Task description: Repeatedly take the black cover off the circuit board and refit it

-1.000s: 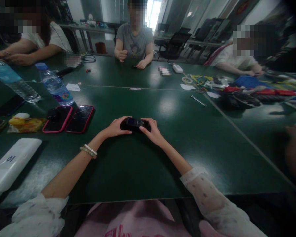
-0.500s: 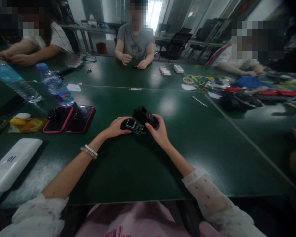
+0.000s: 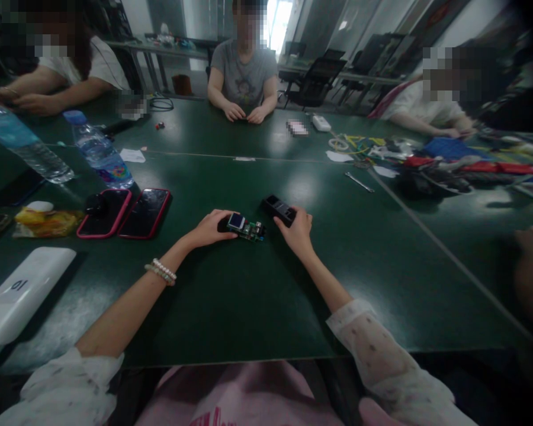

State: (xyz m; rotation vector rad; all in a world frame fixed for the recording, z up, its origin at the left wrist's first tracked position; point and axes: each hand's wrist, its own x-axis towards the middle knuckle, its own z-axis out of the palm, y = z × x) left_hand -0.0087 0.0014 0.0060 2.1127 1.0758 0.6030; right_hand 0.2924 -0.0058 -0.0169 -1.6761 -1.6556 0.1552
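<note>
The left hand [image 3: 209, 229] lies curled on the dark green table [image 3: 231, 307], fingers closed around the near end of a small green circuit board with a square pale-blue screen [image 3: 245, 226], pinning it flat. Just to its right, the right hand [image 3: 298, 232] closes on a black rectangular plastic casing [image 3: 278, 210], which sits on the table beyond the fingertips and stands apart from the board. A sound way to handle this is probably to grip the board by its edges, keep fingers off the screen, and set the casing down open side up. Well to the left of the left hand lie two red-cased phones [image 3: 125, 213] and a clear water bottle with a blue cap [image 3: 98, 152]. Other people sit around the far side; office chairs stand behind them.
</note>
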